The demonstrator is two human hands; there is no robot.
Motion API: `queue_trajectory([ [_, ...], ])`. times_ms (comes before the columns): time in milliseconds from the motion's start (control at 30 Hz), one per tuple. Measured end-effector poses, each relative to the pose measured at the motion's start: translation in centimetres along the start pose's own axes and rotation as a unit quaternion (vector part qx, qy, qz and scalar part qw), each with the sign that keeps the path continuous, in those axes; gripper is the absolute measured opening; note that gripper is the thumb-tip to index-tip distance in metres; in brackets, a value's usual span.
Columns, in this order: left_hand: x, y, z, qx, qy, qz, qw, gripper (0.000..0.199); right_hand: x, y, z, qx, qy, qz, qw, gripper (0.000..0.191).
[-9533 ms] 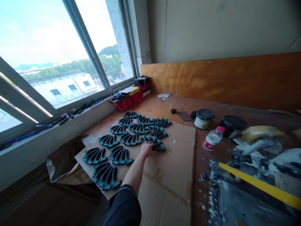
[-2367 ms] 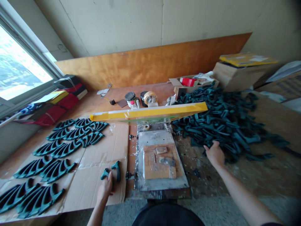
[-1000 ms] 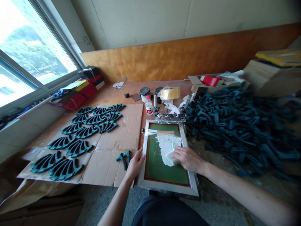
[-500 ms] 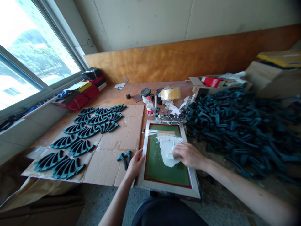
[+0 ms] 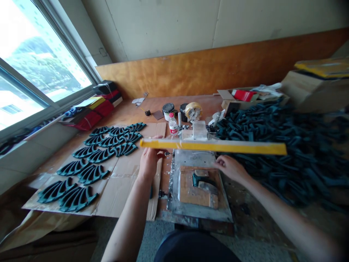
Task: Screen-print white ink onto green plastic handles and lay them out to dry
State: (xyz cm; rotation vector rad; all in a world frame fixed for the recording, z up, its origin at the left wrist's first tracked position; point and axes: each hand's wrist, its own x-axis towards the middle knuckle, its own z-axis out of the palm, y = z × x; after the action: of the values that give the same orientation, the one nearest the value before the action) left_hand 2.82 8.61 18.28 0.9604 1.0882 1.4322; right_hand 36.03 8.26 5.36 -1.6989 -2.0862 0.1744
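A screen printing frame [image 5: 215,146] is tilted up, its yellow-edged front rail toward me. My left hand [image 5: 149,160] grips its left end from below. Under the rail's middle right, my right hand [image 5: 227,166] hovers with loosely bent fingers; I see nothing in them. Beneath is a grey base plate [image 5: 174,203] bearing a wooden jig board [image 5: 188,196]. A curved dark green plastic part [image 5: 200,179] lies in the jig. Another such part is mostly hidden behind my left forearm on the cardboard. The mesh face is out of sight.
Rows of fanned green parts [image 5: 92,154] lie on cardboard [image 5: 117,193] at left. A heap of green parts [image 5: 272,145] fills the right. Behind the frame stand a red-labelled bottle [image 5: 172,124], an ink tub [image 5: 169,112], a tape roll [image 5: 193,111] and hinge clamps [image 5: 184,127].
The frame has swung up from lying flat, exposing the jig and its green part. My left hand rose with it. My right hand moved up and right, off the white ink area.
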Motion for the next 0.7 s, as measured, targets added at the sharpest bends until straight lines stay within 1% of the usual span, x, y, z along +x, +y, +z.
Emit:
queue_trajectory([
  [67,1.3,0.8,1.2,-0.026,-0.001,0.004,1.000,0.045,-2.5,-0.9,2.9,-0.016,-0.046,-0.046,0.998,0.036],
  [100,1.4,0.7,1.6,-0.035,0.013,0.009,0.999,0.046,-3.4,-1.5,4.1,-0.030,-0.064,-0.062,0.996,0.033],
  [133,1.1,0.2,1.8,-0.045,0.035,0.012,0.998,0.047,-4.1,-2.2,5.0,-0.043,-0.078,-0.065,0.994,0.029],
  [167,0.3,-0.8,2.0,-0.050,0.055,0.001,0.997,0.047,-4.5,-2.8,5.6,-0.051,-0.086,-0.053,0.994,0.026],
  [200,-1.0,-2.2,2.1,-0.046,0.060,-0.034,0.997,0.049,-4.8,-3.6,6.0,-0.049,-0.086,-0.030,0.995,0.024],
  [233,-2.6,-4.0,2.2,-0.030,0.040,-0.098,0.994,0.053,-5.1,-4.5,6.1,-0.036,-0.077,-0.004,0.996,0.023],
  [267,-4.5,-5.9,2.4,-0.009,0.009,-0.178,0.984,0.057,-5.3,-5.7,6.0,-0.019,-0.058,0.018,0.998,0.024],
  [300,-6.5,-7.9,2.6,0.023,-0.054,-0.282,0.958,0.062,-5.5,-7.0,5.8,-0.001,-0.029,0.031,0.999,0.024],
  [333,-8.3,-9.8,2.8,0.027,-0.087,-0.346,0.934,0.065,-5.8,-8.4,5.6,0.017,0.001,0.025,1.000,0.024],
  [367,-9.9,-11.4,2.9,0.007,-0.079,-0.371,0.925,0.064,-6.0,-9.8,5.3,0.038,0.022,-0.005,0.999,0.021],
  [400,-11.0,-12.7,2.9,-0.015,-0.062,-0.386,0.920,0.061,-6.2,-10.9,5.0,0.061,0.024,-0.052,0.996,0.018],
  [433,-11.7,-13.5,2.5,-0.039,-0.030,-0.385,0.922,0.056,-6.3,-11.5,4.8,0.085,0.011,-0.104,0.991,0.014],
  [467,-11.8,-14.0,1.8,-0.053,0.005,-0.377,0.925,0.051,-6.2,-11.3,4.4,0.104,-0.010,-0.144,0.984,0.011],
  [500,-11.6,-14.2,0.6,-0.050,0.034,-0.367,0.928,0.047,-6.0,-10.3,4.1,0.111,-0.028,-0.163,0.980,0.010],
  [533,-11.0,-14.1,-1.2,-0.030,0.063,-0.356,0.932,0.044,-5.7,-8.4,3.7,0.098,-0.038,-0.155,0.982,0.011],
  [567,-10.4,-14.0,-3.3,0.004,0.094,-0.348,0.933,0.041,-5.4,-5.8,3.2,0.062,-0.040,-0.115,0.991,0.014],
  [600,-9.7,-13.9,-5.9,0.045,0.124,-0.337,0.932,0.040,-5.1,-2.6,2.8,0.009,-0.038,-0.065,0.997,0.018],
  [633,-9.2,-14.0,-8.5,0.092,0.160,-0.336,0.924,0.039,-5.0,0.9,2.4,-0.062,-0.040,-0.002,0.997,0.021],
  [667,-8.8,-14.3,-11.2,0.139,0.196,-0.344,0.908,0.039,-5.0,4.3,2.0,-0.121,-0.063,0.055,0.989,0.022],
  [700,-8.6,-14.7,-13.7,0.188,0.218,-0.351,0.891,0.039,-5.2,7.4,1.7,-0.137,-0.070,0.081,0.985,0.022],
])
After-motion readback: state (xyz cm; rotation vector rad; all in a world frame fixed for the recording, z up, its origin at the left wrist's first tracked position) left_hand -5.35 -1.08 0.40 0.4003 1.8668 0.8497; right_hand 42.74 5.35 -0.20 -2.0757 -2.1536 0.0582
